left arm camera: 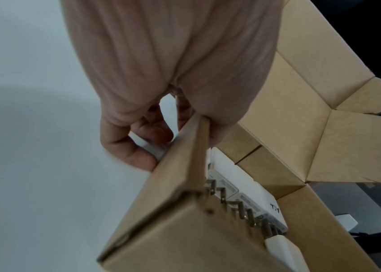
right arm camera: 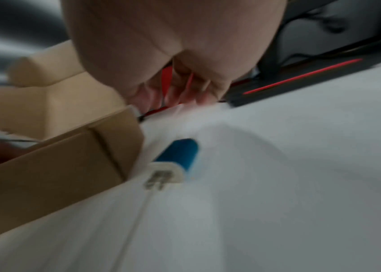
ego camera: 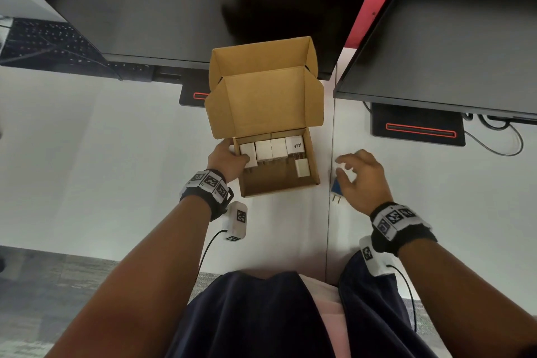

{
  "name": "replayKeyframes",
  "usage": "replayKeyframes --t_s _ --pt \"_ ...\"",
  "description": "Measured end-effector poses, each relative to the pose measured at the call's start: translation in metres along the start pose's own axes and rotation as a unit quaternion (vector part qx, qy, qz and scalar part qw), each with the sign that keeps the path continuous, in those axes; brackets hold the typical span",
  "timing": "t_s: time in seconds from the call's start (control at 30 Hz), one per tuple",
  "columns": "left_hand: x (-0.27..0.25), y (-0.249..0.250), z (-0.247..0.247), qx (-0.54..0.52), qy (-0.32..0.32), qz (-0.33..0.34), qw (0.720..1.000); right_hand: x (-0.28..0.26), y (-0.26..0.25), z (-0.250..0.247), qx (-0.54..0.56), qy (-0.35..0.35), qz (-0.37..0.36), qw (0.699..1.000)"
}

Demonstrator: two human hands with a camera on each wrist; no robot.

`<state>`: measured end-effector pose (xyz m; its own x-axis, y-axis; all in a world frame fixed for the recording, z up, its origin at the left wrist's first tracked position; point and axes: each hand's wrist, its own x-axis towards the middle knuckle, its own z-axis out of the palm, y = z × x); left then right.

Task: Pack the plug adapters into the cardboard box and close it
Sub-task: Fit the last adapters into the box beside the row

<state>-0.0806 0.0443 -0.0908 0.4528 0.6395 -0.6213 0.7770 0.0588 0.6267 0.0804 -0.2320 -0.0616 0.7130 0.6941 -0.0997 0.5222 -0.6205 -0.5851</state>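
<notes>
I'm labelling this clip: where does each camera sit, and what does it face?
Head: above, looking down at the desk, box, both forearms and lap.
Left wrist: along the left hand gripping the box wall.
Right wrist: along the right hand above the blue adapter.
All three share the box.

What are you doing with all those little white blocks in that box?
Those are plug adapters being packed. The person's left hand grips the left wall of the open cardboard box, thumb inside against the leftmost of the white adapters lined up at the back. The right hand hovers, fingers spread, over a blue adapter lying on the white table just right of the box. The lid stands open.
</notes>
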Motion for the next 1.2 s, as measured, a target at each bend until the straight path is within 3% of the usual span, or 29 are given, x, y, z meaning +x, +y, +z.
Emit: replayKeyframes --t_s 0.2,0.33,0.43,0.57,0.8,0.97,1.2 --pt "0.001 -0.001 0.0 0.001 0.005 0.005 1.0 -0.026 0.035 -0.006 0.007 -0.114 0.06 0.992" --pt "0.0 0.0 0.0 -0.002 0.003 0.002 1.0 -0.029 0.033 0.006 -0.009 -0.137 0.063 0.988" --pt "-0.001 0.001 0.0 -0.004 0.003 0.003 1.0 -0.026 0.026 0.01 0.009 -0.112 0.071 0.991" --pt "-0.002 0.001 -0.001 -0.006 0.002 0.001 1.0 -0.018 0.012 0.001 0.037 -0.023 0.105 0.994" --pt "-0.005 0.004 -0.001 0.002 0.008 0.003 1.0 0.012 -0.04 -0.022 0.105 0.056 0.053 0.991" --pt "-0.007 0.004 -0.001 0.002 0.006 0.005 1.0 0.028 -0.075 -0.01 0.04 0.004 -0.101 0.994" --pt "-0.008 0.007 -0.001 0.011 0.015 0.016 1.0 0.028 -0.09 0.022 -0.018 -0.162 -0.094 0.982"
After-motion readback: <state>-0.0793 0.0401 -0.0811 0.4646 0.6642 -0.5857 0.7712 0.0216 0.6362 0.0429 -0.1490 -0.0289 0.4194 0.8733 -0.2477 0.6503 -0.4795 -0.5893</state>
